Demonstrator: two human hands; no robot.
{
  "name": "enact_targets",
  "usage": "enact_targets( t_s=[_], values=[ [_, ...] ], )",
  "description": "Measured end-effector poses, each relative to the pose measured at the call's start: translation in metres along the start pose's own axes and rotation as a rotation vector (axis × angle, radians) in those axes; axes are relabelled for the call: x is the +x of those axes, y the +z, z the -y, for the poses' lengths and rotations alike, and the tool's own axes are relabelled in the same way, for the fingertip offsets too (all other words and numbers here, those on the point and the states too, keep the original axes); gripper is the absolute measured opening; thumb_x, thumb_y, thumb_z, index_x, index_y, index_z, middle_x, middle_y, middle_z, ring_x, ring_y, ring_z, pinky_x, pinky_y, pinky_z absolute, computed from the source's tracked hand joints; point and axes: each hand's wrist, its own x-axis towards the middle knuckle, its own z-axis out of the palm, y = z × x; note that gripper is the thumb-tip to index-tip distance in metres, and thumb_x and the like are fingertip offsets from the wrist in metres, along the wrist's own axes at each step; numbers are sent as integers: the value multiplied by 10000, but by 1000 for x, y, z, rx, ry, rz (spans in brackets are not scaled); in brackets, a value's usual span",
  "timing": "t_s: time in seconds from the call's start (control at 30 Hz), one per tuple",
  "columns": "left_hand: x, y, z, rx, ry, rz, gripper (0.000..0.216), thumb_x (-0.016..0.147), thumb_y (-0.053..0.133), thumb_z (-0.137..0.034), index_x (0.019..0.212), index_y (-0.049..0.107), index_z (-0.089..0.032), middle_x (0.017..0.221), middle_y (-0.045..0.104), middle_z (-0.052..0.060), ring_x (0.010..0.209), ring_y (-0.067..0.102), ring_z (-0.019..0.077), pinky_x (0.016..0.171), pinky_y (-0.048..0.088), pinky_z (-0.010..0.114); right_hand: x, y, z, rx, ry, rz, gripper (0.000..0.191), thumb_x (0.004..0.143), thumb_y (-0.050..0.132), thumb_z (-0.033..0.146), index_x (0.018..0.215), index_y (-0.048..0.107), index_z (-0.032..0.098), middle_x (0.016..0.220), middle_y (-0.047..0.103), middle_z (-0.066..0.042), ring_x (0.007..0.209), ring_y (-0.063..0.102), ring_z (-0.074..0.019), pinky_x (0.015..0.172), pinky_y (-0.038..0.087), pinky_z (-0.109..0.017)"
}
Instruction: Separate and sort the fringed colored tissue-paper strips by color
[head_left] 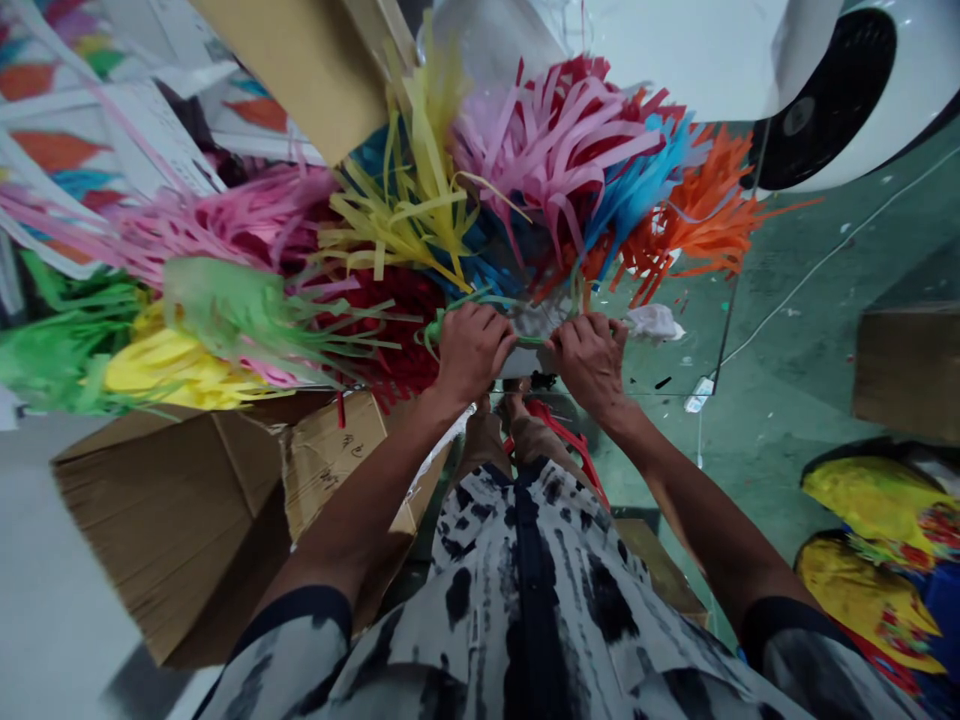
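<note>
My left hand and my right hand are both closed on a thin green paper strip that spans the short gap between them. Just beyond my hands lies a heap of fringed paper tassels: a yellow tassel, a pink tassel, a blue tassel and an orange tassel. Left of my left hand are a dark red tassel and a light green tassel. The fingertips are curled under, so how they pinch the strip is hidden.
Open cardboard boxes stand below left. A white plastic chair is at the top. A white cable with a small white plug block runs over the green floor. Yellow printed bags lie at lower right.
</note>
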Motion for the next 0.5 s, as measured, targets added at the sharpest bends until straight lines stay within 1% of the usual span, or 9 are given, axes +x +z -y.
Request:
enact_targets(
  t_s=[0.13,0.23,0.3,0.37,0.43,0.5],
  values=[
    [6,-4,-1,-37,-27,0,198,988,646,-394,946,694,-206,988,713,103,1014,591,311,865,408,438,2,0,-4,8,2,-31,269,1045,532,396,941,683,199,983,707,-121,1075,523,-317,952,273,-459],
    [6,-4,3,-121,-41,-13,215,998,626,-407,936,701,-214,941,722,83,988,586,296,875,417,432,0,4,-9,40,-2,-73,246,1035,531,362,953,701,203,970,707,-117,1058,524,-313,948,274,-467],
    [3,-3,8,-165,-58,-23,225,1013,599,-405,963,712,-217,939,730,73,983,592,286,880,427,425,-4,7,-12,63,11,-98,234,1032,529,338,981,715,206,973,711,-110,1065,528,-308,950,277,-466],
    [0,-1,12,-172,-55,-44,215,1023,582,-377,1042,721,-215,997,742,78,1006,606,281,882,437,420,-9,10,-16,70,38,-131,226,1032,533,331,1022,724,211,985,720,-103,1081,538,-303,958,279,-461],
    [-3,2,15,-150,37,-45,205,1034,567,-327,1115,724,-223,1086,748,86,1063,619,278,909,443,428,-14,12,-17,59,42,-167,203,1024,557,303,1097,733,234,1045,740,-96,1122,548,-300,984,272,-465],
    [-4,7,16,-120,187,-8,220,1052,534,-286,1147,725,-235,1147,747,87,1107,624,265,939,451,436,-17,13,-16,54,-22,-178,236,1009,584,236,1188,733,279,1120,761,-74,1167,559,-288,1015,254,-467]
  ],
)
